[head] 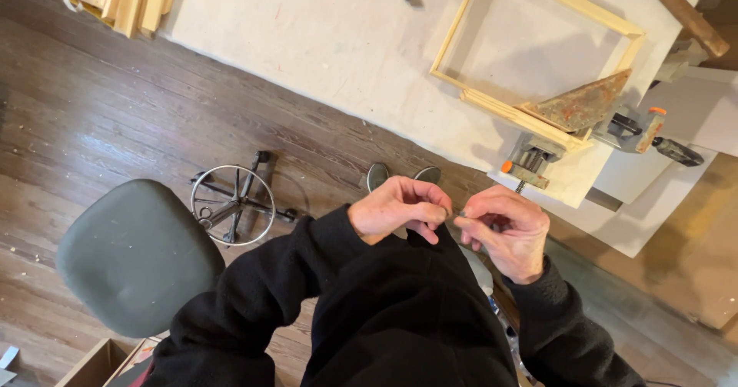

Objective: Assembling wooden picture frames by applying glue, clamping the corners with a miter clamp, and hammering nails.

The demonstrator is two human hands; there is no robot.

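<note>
Metal bit (458,214) (tiny, pinched between hands)

Left hand (398,209) and right hand (507,229) meet fingertip to fingertip over a small dark item, too small to identify. Both sleeves black. Wooden frame (477,95) lies on the pale worktable (323,41), 1 corner held in a rusty corner clamp (584,104). Grey stool (134,256) stands on the floor, left.

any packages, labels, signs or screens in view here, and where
No labels, signs or screens show.
Nearest to a package: an open box, bottom left on the floor beside the stool, plain brown, only a corner in view.
</note>
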